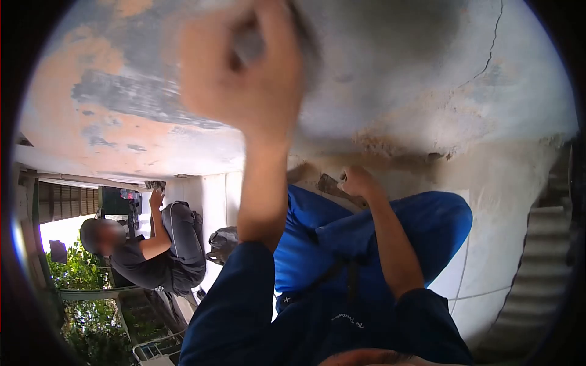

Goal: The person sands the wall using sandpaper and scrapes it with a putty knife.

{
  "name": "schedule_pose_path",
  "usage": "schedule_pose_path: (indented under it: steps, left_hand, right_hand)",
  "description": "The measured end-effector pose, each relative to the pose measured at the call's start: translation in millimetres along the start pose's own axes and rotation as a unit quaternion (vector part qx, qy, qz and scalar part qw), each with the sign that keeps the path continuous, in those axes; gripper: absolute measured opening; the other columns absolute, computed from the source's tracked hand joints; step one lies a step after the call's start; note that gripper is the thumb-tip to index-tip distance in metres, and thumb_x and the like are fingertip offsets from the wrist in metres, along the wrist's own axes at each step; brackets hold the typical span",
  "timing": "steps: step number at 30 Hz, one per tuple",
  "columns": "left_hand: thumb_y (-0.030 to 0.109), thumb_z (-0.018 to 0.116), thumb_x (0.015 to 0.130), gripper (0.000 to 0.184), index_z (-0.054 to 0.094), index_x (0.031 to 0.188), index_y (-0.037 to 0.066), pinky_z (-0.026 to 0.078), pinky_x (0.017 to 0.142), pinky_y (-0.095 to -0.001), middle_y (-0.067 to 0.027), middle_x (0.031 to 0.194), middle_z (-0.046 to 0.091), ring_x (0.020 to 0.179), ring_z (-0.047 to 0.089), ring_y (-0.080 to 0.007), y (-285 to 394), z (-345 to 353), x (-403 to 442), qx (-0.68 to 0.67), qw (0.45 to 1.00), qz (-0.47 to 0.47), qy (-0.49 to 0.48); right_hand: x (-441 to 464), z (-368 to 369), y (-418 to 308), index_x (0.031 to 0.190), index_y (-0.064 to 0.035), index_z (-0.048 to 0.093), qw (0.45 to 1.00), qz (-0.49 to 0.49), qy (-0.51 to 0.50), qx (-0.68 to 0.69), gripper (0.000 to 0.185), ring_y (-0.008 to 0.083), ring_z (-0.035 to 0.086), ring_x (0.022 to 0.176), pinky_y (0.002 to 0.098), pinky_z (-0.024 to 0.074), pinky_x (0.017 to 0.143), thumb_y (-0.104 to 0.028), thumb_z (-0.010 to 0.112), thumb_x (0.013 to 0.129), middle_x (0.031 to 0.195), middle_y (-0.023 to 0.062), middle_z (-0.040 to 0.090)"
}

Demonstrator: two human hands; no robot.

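My left hand [244, 79] is raised in front of the patchy plastered wall [390, 73], its fingers curled and blurred by motion. A dark, smeared edge shows beside the fingers; what it belongs to cannot be made out. Low down, close to my bent knees in blue trousers [342, 229], my right hand [360, 182] is closed around a scraper [329, 183] with a flat grey blade. The scraper is near the foot of the wall, and my fingers partly cover it.
To the left a co-worker [149, 256] in dark clothes crouches, one hand raised to the same wall with a dark object [155, 184]. A black bag [222, 244] lies between us on the pale floor. Corrugated sheeting [540, 262] borders the right side. A crack [491, 52] runs down the wall.
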State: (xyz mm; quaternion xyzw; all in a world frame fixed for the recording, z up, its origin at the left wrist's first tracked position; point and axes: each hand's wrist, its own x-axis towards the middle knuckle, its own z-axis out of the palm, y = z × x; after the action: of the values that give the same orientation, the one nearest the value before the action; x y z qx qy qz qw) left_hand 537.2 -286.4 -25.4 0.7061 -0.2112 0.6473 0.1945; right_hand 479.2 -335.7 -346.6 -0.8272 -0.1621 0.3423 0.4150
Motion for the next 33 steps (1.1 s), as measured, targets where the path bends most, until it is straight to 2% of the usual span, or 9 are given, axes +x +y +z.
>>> schedule_pose_path:
  steps: [1, 3, 7, 10, 12, 20, 25, 28, 33]
  left_hand:
    - [-0.004, 0.08, 0.07, 0.016, 0.067, 0.071, 0.007, 0.046, 0.053, -0.0257, -0.0045, 0.068, 0.064, 0.056, 0.057, -0.0171, -9, -2, -12, 0.017, 0.997, 0.071, -0.023]
    - [-0.006, 0.079, 0.071, 0.015, 0.067, 0.072, 0.003, 0.046, 0.053, -0.0258, -0.0076, 0.07, 0.064, 0.058, 0.059, -0.0179, 5, 0, -41, -0.115, 0.99, 0.017, -0.083]
    - [-0.008, 0.077, 0.071, 0.014, 0.069, 0.077, 0.002, 0.046, 0.053, -0.0254, -0.0083, 0.073, 0.065, 0.059, 0.059, -0.0166, -13, -14, -26, -0.025, 0.994, 0.072, -0.075]
    - [-0.007, 0.071, 0.078, 0.01, 0.071, 0.085, 0.0, 0.046, 0.056, -0.0255, -0.0084, 0.071, 0.066, 0.061, 0.059, -0.0149, 1, -10, 7, -0.117, 0.98, -0.159, 0.012]
    - [-0.005, 0.074, 0.079, 0.011, 0.072, 0.089, -0.001, 0.044, 0.054, -0.0231, -0.006, 0.075, 0.066, 0.061, 0.055, -0.0095, -15, -18, -27, -0.014, 0.994, 0.078, -0.079]
    - [-0.004, 0.076, 0.079, 0.013, 0.072, 0.091, -0.002, 0.045, 0.056, -0.0215, -0.0088, 0.079, 0.067, 0.061, 0.056, -0.0091, -13, -7, -9, -0.045, 0.995, -0.061, 0.062]
    - [-0.008, 0.073, 0.081, 0.011, 0.069, 0.091, -0.005, 0.045, 0.061, -0.0205, -0.0098, 0.084, 0.067, 0.067, 0.057, -0.0091, -14, -15, -45, -0.046, 0.998, -0.038, -0.015]
    - [-0.004, 0.078, 0.075, 0.014, 0.073, 0.087, 0.004, 0.033, 0.048, -0.0223, -0.0006, 0.069, 0.062, 0.055, 0.049, -0.0081, -23, -2, -15, -0.016, 0.997, 0.029, 0.072]
    - [-0.002, 0.08, 0.073, 0.018, 0.074, 0.088, 0.004, 0.031, 0.046, -0.0221, -0.0007, 0.066, 0.061, 0.053, 0.047, -0.0068, -21, -8, -33, -0.013, 0.998, -0.035, 0.052]
  right_hand:
    - [1, -8, -2, 0.108, -0.0021, 0.065, 1.0, 0.002, 0.006, 0.008, 0.038, 0.0357, 0.062, 0.106, 0.0431, 0.0491, 0.092, -0.025, 0.07, 0.078, 0.11, 0.022, 0.066]
    - [1, -8, -1, 0.108, -0.0022, 0.066, 0.999, -0.008, 0.028, -0.018, 0.038, 0.0357, 0.062, 0.106, 0.0428, 0.0494, 0.091, -0.025, 0.07, 0.078, 0.111, 0.0217, 0.066]
    - [4, 1, -2, 0.108, -0.0004, 0.066, 0.999, -0.018, 0.043, 0.005, 0.039, 0.033, 0.065, 0.1, 0.0406, 0.0506, 0.087, -0.026, 0.072, 0.079, 0.104, 0.0198, 0.068]
    - [5, -3, -5, 0.109, -0.0025, 0.066, 0.999, -0.004, 0.024, 0.023, 0.038, 0.0357, 0.062, 0.106, 0.0419, 0.0493, 0.092, -0.023, 0.071, 0.078, 0.111, 0.0208, 0.066]
    - [-2, -8, -7, 0.109, -0.0024, 0.066, 1.0, 0.001, 0.015, 0.017, 0.038, 0.0357, 0.062, 0.106, 0.0419, 0.0493, 0.092, -0.023, 0.071, 0.077, 0.11, 0.0209, 0.066]
    - [0, -4, -3, 0.107, -0.0024, 0.067, 0.999, -0.003, 0.015, 0.032, 0.037, 0.0352, 0.062, 0.106, 0.0424, 0.0493, 0.092, -0.021, 0.071, 0.076, 0.111, 0.0218, 0.066]
    - [0, -6, -2, 0.108, -0.0008, 0.066, 0.998, -0.018, 0.057, -0.024, 0.038, 0.0322, 0.065, 0.101, 0.0389, 0.0512, 0.087, -0.024, 0.073, 0.079, 0.105, 0.019, 0.069]
    - [-2, -7, -6, 0.104, -0.0027, 0.069, 0.999, -0.01, 0.022, 0.029, 0.034, 0.0353, 0.064, 0.104, 0.0431, 0.0506, 0.088, -0.021, 0.072, 0.075, 0.107, 0.0226, 0.067]
    - [-5, -9, -6, 0.106, -0.0011, 0.067, 0.999, -0.001, 0.034, -0.013, 0.037, 0.0332, 0.065, 0.101, 0.0411, 0.0507, 0.088, -0.024, 0.072, 0.077, 0.105, 0.0197, 0.069]
